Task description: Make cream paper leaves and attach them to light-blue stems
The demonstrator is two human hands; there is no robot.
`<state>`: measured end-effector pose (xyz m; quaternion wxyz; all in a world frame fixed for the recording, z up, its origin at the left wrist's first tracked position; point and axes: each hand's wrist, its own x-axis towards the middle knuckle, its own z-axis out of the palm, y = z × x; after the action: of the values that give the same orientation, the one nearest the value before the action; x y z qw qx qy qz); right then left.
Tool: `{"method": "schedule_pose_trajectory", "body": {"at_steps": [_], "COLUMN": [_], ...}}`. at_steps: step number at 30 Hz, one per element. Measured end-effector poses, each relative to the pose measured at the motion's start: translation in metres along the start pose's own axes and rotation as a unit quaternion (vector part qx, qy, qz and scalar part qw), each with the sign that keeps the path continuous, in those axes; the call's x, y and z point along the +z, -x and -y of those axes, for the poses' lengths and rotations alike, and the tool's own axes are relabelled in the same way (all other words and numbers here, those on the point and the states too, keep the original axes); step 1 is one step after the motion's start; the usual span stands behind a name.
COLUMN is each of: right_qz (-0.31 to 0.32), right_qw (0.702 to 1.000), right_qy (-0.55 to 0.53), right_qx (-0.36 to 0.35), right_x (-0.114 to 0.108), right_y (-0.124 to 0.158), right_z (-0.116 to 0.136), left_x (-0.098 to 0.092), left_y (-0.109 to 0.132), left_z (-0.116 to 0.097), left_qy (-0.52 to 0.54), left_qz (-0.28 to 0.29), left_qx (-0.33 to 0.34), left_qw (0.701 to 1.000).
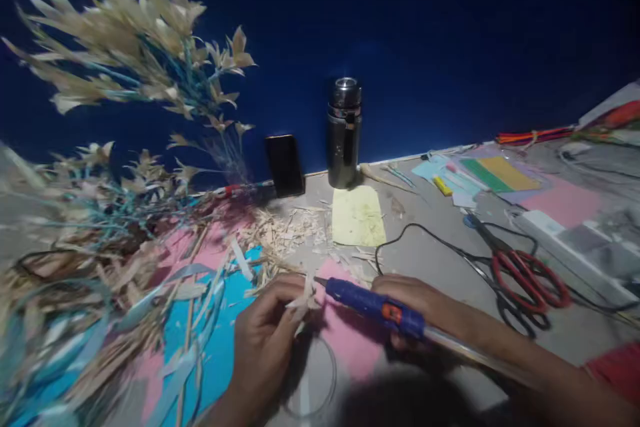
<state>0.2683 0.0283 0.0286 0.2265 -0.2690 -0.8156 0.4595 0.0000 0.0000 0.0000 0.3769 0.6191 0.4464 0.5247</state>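
Observation:
My left hand [267, 330] is closed around a small pale flower [304, 300] that looks made of dried husk, its petals pinched between thumb and fingers. My right hand [413, 300] grips a blue hot glue gun [375, 307] with an orange trigger, a clear glue stick running out of its rear. The gun's nozzle points left and sits right beside the flower; whether they touch I cannot tell. Beneath both hands lies pink paper [350, 347], and a thin wire loop [333, 374] shows below the left wrist.
Bunches of dried flowers on blue stems [150, 60] stand at left, above loose husk strips [120, 347] and blue paper [225, 334]. A steel flask [344, 140] and a phone [285, 166] stand by the wall. Red-handled scissors [520, 280], a power strip [575, 260] and a black cord [430, 227] lie right.

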Motion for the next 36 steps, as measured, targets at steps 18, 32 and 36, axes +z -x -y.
{"method": "schedule_pose_trajectory", "body": {"at_steps": [18,32,36], "right_qz": [0.001,-0.033,-0.038], "right_qw": [0.998,0.97,0.909], "right_qy": [0.068,0.242,0.401], "right_qx": [-0.011,0.018,0.111], "right_x": [0.0,-0.005,-0.038], "right_y": [0.006,0.01,0.017], "right_z": [0.001,0.005,-0.01], "left_x": [0.004,0.006,0.004], "left_y": [-0.004,-0.002,0.0], "left_z": [-0.003,-0.01,-0.008], "left_qy": [0.024,0.013,0.001], "left_qz": [-0.021,-0.048,-0.046], "left_qx": [-0.022,-0.053,-0.058], "left_qw": [0.999,0.997,0.997]}}
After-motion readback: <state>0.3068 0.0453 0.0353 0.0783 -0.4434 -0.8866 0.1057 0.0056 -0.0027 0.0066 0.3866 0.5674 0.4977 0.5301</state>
